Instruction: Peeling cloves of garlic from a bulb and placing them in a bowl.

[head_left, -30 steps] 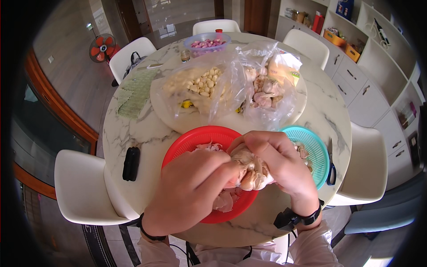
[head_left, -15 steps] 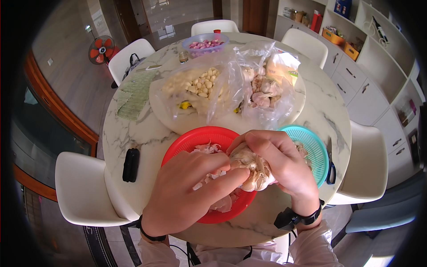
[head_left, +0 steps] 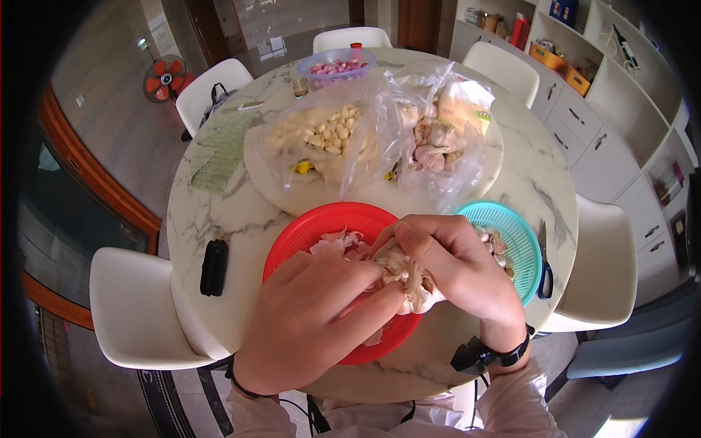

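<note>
A garlic bulb [head_left: 416, 286] with papery, partly loosened skin is held between both hands above the red basket [head_left: 292, 232]. My right hand [head_left: 456, 259] wraps round its right and upper side, thumb on top. From the left, my left hand [head_left: 314, 314] presses its fingertips against the bulb's skin. Pale peelings [head_left: 339, 242] lie in the red basket, partly hidden by my left hand. Just right of my right hand is a turquoise basket [head_left: 527, 252] with several garlic cloves [head_left: 499, 244] in it.
On the raised round board [head_left: 292, 206] lie a clear bag of peeled cloves [head_left: 336, 133] and another of garlic bulbs [head_left: 432, 157]. Behind is a bowl of shallots [head_left: 337, 67]. Scissors [head_left: 545, 281] lie at right, a black case [head_left: 214, 268] at left, a green cloth [head_left: 219, 157] beyond.
The bulb has turned slightly in my hands, and its top shows more opened skin. My left fingers have shifted a little along it. More cloves in the turquoise basket show now.
</note>
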`<state>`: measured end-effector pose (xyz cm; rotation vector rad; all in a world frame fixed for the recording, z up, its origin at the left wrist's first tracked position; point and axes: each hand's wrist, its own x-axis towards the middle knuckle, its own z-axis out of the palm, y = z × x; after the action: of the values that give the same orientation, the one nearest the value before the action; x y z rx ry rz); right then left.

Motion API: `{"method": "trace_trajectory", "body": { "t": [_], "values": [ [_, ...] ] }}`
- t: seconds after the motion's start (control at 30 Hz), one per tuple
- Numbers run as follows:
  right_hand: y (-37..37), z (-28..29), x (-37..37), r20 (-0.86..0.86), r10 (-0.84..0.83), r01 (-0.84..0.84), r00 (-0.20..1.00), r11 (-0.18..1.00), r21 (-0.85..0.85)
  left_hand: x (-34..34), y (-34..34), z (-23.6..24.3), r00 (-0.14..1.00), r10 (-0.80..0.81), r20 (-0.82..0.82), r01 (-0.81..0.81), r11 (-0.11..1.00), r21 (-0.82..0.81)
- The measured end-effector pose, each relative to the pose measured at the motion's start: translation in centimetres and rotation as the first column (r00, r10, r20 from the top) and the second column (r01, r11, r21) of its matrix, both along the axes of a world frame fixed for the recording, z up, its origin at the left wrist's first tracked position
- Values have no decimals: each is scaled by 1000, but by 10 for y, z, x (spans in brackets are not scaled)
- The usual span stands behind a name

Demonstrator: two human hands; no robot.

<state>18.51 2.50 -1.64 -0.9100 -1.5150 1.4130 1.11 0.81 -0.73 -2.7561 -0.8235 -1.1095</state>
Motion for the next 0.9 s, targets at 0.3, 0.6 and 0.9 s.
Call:
{"method": "trace_trajectory", "body": {
  "t": [0.3,0.6,0.9],
  "values": [
    [0,-3,-1,68,-17,16,998,1000,24,5,2,-3,998,-4,68,4,1000,-1],
    [1,1,-1,-107,-34,24,994,995,-94,-7,-2,4,997,9,-70,-11,999,-31],
    [10,-4,9,-389,-64,-103,919,913,-394,-10,-2,6,994,41,-105,-46,998,-49]
  ]
}}
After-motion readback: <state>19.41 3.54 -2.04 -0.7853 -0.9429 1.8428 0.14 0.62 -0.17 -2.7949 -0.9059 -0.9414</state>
